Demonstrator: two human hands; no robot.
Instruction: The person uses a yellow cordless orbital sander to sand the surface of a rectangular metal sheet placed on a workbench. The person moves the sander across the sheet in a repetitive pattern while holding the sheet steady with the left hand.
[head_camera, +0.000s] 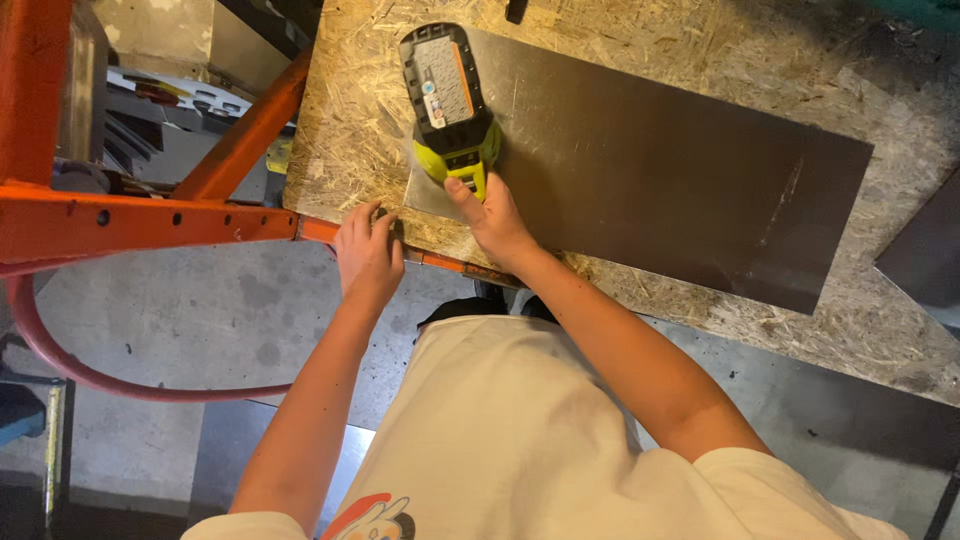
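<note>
A cordless power tool (452, 105) with a lime-green body and a black battery pack stands on the near left corner of a dark metal sheet (660, 170). My right hand (492, 212) grips the tool's green handle from below. My left hand (367, 252) rests with its fingers curled on the near edge of the chipboard table (350, 140), just left of the sheet's corner, touching the board and holding nothing. The sheet lies flat and stretches away to the right across the board.
An orange steel frame (150, 220) with a diagonal brace runs along the table's left edge. A red hose (60, 360) curves over the concrete floor (200, 310). Shelves with parts (170, 110) sit behind the frame. Another dark sheet (925, 250) shows at the right edge.
</note>
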